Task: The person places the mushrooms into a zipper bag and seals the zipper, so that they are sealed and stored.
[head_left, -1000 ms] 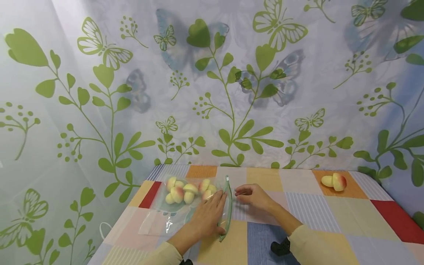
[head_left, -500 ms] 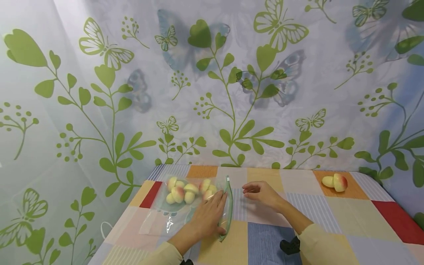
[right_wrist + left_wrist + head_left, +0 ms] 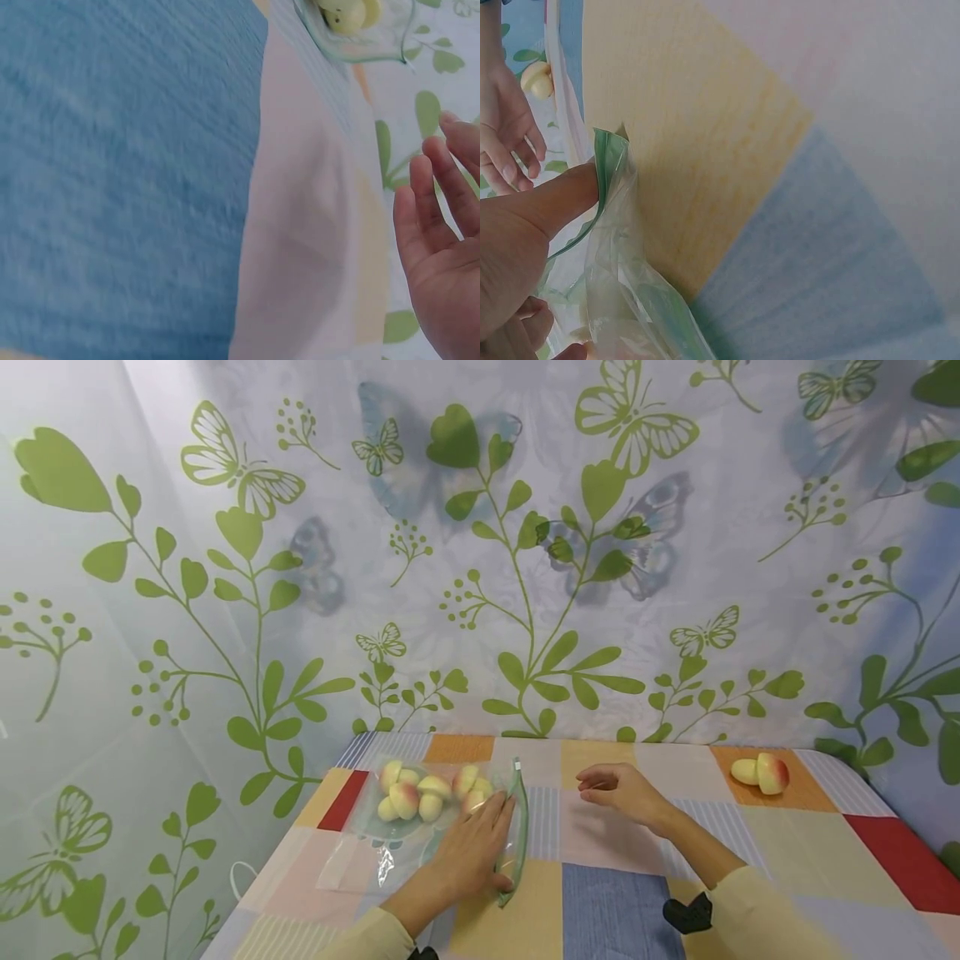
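A clear zip bag (image 3: 352,864) with a green seal lies on the left of the table, holding several yellow mushroom-shaped pieces (image 3: 431,797) with pinkish caps. My left hand (image 3: 468,852) rests on the bag beside its seal, fingers extended. In the left wrist view, its thumb tip touches the green strip (image 3: 612,161), partly covered by it. Above the cloth, right of the bag, hovers my right hand (image 3: 622,793), which holds nothing; its fingers are loosely bent in the right wrist view. Farther right lies a single mushroom-shaped piece (image 3: 761,773) with a red-tinged cap, apart from that hand.
A patchwork cloth (image 3: 810,835) in several colours covers the table. Behind it hangs a pale curtain (image 3: 480,568) printed with green leaves and butterflies. A thin white loop (image 3: 240,881) shows at the table's left side.
My right hand has moved right, away from the bag's seal and closer to the lone mushroom-shaped piece. The left hand and the bag stay where they were.
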Demonstrator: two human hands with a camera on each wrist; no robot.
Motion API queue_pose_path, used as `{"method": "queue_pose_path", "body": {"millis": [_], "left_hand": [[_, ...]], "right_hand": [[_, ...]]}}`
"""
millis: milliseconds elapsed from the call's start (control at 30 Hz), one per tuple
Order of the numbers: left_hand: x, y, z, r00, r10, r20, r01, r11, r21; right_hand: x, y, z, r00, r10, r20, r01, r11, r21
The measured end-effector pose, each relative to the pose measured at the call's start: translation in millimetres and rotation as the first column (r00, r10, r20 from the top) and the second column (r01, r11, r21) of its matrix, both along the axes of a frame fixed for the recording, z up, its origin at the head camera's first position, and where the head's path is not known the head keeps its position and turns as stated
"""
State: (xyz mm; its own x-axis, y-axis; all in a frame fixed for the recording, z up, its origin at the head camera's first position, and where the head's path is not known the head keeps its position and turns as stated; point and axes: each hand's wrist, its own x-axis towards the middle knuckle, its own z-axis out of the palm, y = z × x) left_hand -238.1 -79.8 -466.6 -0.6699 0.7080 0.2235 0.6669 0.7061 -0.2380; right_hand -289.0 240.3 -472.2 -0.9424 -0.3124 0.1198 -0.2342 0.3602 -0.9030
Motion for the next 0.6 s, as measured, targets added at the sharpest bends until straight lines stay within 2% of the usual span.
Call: {"method": "queue_pose_path", "body": {"millis": [300, 600], "left_hand": [[-2.0, 0.6, -3.2, 1.000, 0.009, 0.006, -0.009, 1.000, -0.010], [-0.9, 0.9, -0.8, 1.000, 0.024, 0.014, -0.024, 0.999, -0.021]], "right_hand": [[5.4, 23, 7.1, 0.999, -0.033, -0.009, 0.033, 0.998, 0.051], [9.3, 48, 11.9, 0.996, -0.088, -0.022, 0.090, 0.991, 0.097]]}}
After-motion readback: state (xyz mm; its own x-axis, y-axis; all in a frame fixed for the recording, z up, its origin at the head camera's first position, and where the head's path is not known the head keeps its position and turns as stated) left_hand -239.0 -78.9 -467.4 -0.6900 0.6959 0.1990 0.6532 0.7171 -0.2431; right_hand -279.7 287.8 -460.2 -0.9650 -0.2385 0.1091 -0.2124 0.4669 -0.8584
